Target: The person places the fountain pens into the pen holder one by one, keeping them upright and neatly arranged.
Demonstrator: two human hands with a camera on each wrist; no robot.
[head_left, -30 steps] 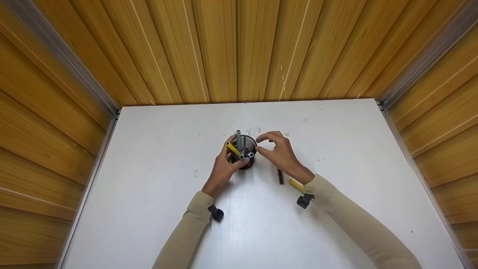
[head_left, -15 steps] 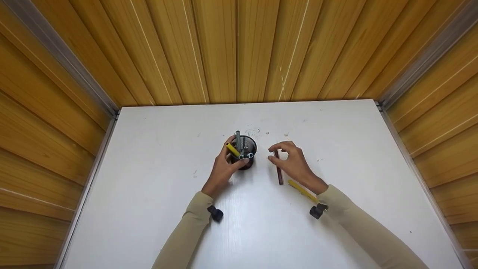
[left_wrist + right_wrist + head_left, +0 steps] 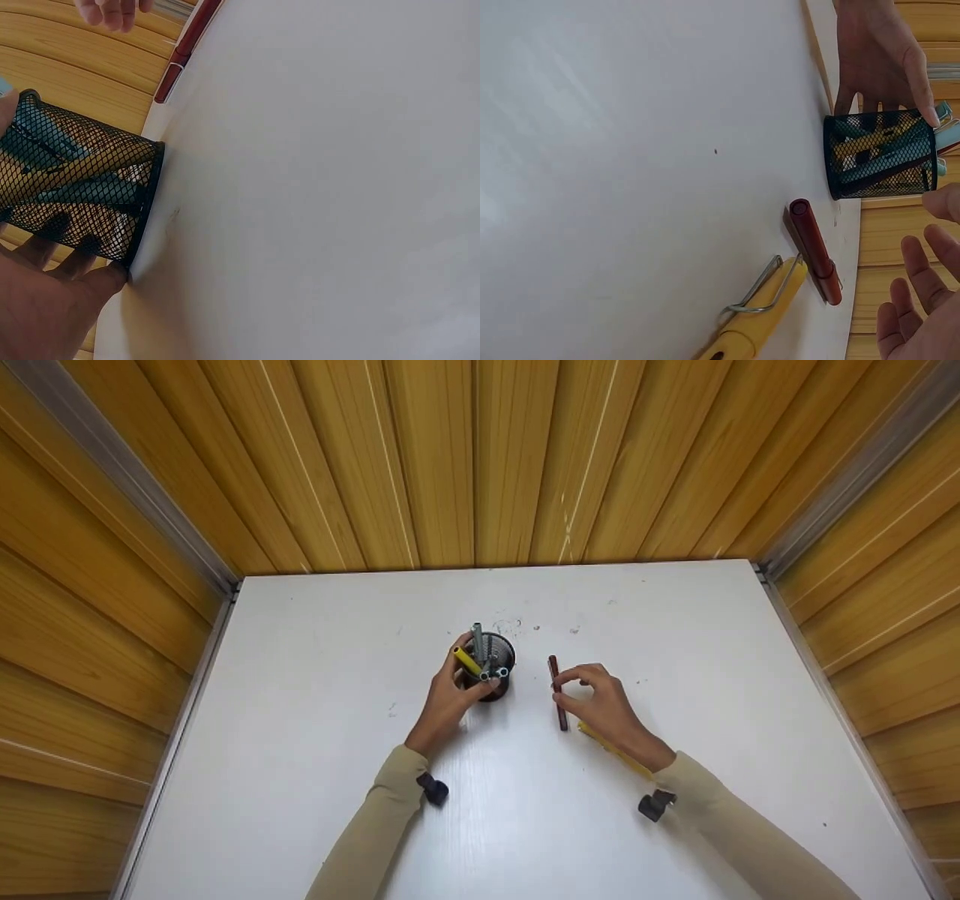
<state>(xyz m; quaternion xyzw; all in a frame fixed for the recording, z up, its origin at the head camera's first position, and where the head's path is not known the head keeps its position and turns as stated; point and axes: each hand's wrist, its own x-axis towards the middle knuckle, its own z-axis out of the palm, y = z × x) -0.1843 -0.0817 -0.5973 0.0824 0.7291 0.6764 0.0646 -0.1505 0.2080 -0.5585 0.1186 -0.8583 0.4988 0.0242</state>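
My left hand [image 3: 446, 701] grips a black wire-mesh pen cup [image 3: 881, 154], thumb on one side and fingers round the other. Pens with grey-blue and yellow barrels stand in the cup; the yellow pen [image 3: 468, 660] leans out toward the left. In the head view my right hand [image 3: 607, 709] is over a dark red pen [image 3: 553, 666] lying on the table, thumb and forefinger apart. The right wrist view shows its fingers [image 3: 915, 262] spread, clear of the red pen. A yellow pen [image 3: 761, 307] with a wire clip lies beside it, partly hidden under my right wrist in the head view.
The white table [image 3: 300, 720] meets wood-patterned panels [image 3: 480, 465] at the back and both sides. Small dark marks [image 3: 510, 624] dot the surface behind the cup. A black wrist camera [image 3: 656, 805] sits on the right sleeve, low over the table.
My right hand has moved away from the cup's rim, rightward and nearer to me, to above the red pen. My left hand and the cup have stayed put.
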